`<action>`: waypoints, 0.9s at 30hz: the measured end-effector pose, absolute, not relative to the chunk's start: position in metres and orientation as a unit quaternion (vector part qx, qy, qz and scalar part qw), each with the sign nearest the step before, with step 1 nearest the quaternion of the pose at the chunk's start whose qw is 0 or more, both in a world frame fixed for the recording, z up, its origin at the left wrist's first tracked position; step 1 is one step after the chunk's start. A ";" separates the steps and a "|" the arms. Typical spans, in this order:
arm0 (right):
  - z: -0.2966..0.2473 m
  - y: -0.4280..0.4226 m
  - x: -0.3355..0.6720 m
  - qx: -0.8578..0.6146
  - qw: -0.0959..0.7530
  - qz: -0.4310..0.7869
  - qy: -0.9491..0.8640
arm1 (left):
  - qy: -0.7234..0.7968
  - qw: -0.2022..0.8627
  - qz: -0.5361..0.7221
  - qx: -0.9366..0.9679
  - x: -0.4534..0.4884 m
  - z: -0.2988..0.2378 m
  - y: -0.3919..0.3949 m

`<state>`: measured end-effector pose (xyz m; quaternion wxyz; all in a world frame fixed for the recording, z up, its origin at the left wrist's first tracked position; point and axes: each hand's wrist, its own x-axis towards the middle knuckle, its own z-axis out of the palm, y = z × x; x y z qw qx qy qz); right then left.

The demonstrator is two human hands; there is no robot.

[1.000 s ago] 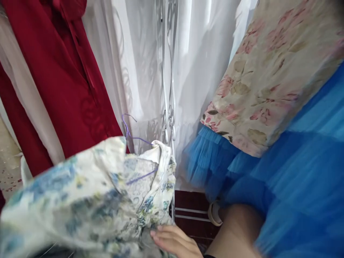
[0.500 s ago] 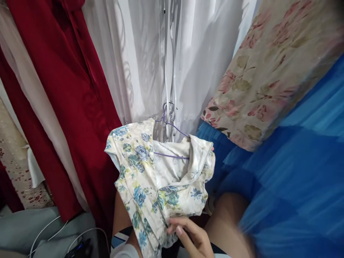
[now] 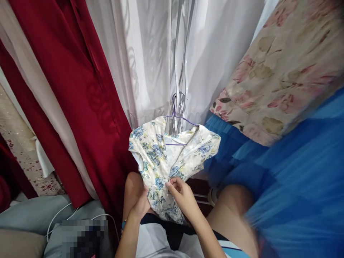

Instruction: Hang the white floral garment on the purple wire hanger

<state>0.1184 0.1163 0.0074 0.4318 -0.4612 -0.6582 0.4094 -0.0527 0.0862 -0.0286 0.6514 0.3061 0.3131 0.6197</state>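
Note:
A cream floral dress (image 3: 156, 154) with blue roses hangs in front of me on a thin purple hanger (image 3: 185, 120). The hanger's hook is up against a white metal stand (image 3: 177, 68). My right hand (image 3: 182, 195) is closed in a pinch on the front of the dress, just below the V of the neckline. On the left side edge of the dress my left hand (image 3: 141, 206) is closed, its thumb in front and its other fingers mostly hidden behind the cloth. The lower part of the dress bunches between my knees.
Dark red cloth (image 3: 77, 89) hangs at left, white curtains (image 3: 150, 53) behind. A pink-flowered garment (image 3: 268, 86) and blue tulle (image 3: 301, 172) hang at right. Grey cushions (image 3: 29, 211) with a white cable (image 3: 55, 216) lie at lower left, beside a blurred-out patch.
My left hand has come into view at the dress's side. My right hand has moved up and pinches the front. The neckline has closed from a wide gap to a narrow V.

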 end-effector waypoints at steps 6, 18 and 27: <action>0.005 0.115 0.122 -0.456 0.458 0.441 -0.622 | 0.476 0.470 0.603 0.434 -0.038 -0.041 0.093; 0.020 0.094 0.123 -0.385 0.474 0.618 -0.495 | 0.540 0.174 0.533 0.628 0.012 -0.040 0.088; 0.138 0.189 0.123 -0.295 0.598 0.619 -0.414 | 0.537 0.108 0.300 0.781 -0.011 -0.008 0.091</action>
